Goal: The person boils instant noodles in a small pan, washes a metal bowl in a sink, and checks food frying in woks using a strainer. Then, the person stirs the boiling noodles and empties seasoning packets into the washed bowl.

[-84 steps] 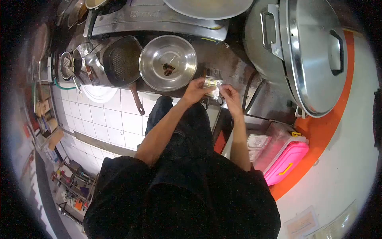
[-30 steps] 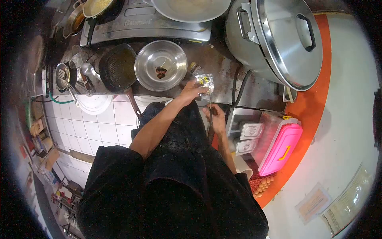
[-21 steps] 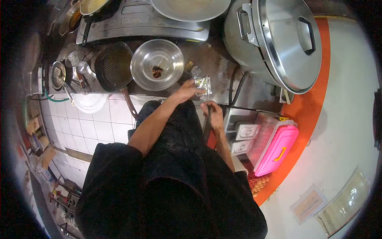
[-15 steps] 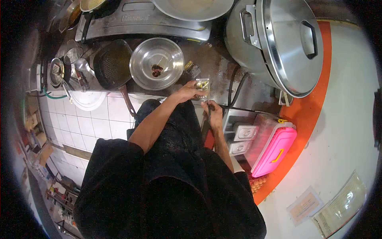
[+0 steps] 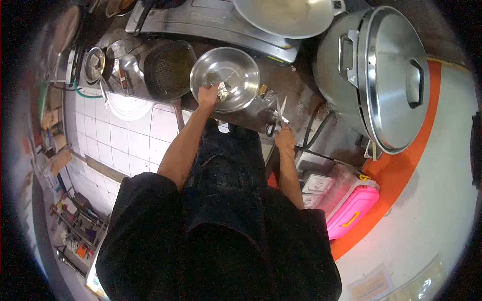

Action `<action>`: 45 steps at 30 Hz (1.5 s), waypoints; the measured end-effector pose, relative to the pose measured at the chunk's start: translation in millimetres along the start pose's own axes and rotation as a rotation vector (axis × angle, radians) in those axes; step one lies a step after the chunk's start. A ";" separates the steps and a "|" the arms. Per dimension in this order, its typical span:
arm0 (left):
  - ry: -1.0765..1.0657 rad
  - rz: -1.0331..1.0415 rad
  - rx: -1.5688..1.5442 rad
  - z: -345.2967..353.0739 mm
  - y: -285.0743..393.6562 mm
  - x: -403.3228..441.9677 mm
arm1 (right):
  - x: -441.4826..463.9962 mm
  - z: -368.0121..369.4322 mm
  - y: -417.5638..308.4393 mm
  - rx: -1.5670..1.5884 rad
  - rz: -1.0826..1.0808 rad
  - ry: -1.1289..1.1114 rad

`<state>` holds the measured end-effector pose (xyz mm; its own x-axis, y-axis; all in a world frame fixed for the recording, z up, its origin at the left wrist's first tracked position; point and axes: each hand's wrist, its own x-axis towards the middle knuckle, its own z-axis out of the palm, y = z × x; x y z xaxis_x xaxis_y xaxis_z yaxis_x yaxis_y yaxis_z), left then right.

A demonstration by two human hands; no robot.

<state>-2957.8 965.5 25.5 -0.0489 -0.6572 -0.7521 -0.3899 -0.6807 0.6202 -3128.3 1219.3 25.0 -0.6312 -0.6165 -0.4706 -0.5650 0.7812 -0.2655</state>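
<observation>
My left hand (image 5: 207, 95) pinches a small shiny sachet (image 5: 223, 92) over the near part of a metal mixing bowl (image 5: 244, 64) on the counter. The dark contents of the bowl are hidden behind this hand and the sachet. To the right, my right hand (image 5: 285, 139) is closed on a pair of scissors (image 5: 280, 111); their blades point away from me and stand apart. Between the bowl and the scissors, another small clear-and-yellow packet (image 5: 267, 94) lies on the counter.
A large lidded steel pot (image 5: 341, 75) stands at the right. Behind the bowl are a stove (image 5: 216, 27) and a white pan (image 5: 283, 22). Left of it sit a dark grill pan (image 5: 170, 70) and a ladle (image 5: 129, 64). A pink-lidded box (image 5: 354, 213) is at lower right.
My left hand has carried the sachet left, over the bowl, away from my right hand. The scissors have moved forward and right and now show plainly. The camera view has shifted.
</observation>
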 end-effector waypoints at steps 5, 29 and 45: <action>0.090 -0.020 -0.039 -1.7 -7.1 17.2 | 22.6 -19.1 -106.5 0.558 -0.115 0.086; 0.077 -0.364 -0.594 5.1 -19.3 -10.5 | 120.4 18.8 -178.4 0.049 -0.260 -0.056; 0.043 -0.303 -0.647 45.3 -82.1 38.3 | 119.2 29.3 -170.2 0.239 -0.171 -0.121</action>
<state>-2969.3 1010.8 -64.3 0.0166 -0.4117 -0.9112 0.2432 -0.8823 0.4030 -3091.9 1015.7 -10.5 -0.4621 -0.7359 -0.4950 -0.5076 0.6771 -0.5328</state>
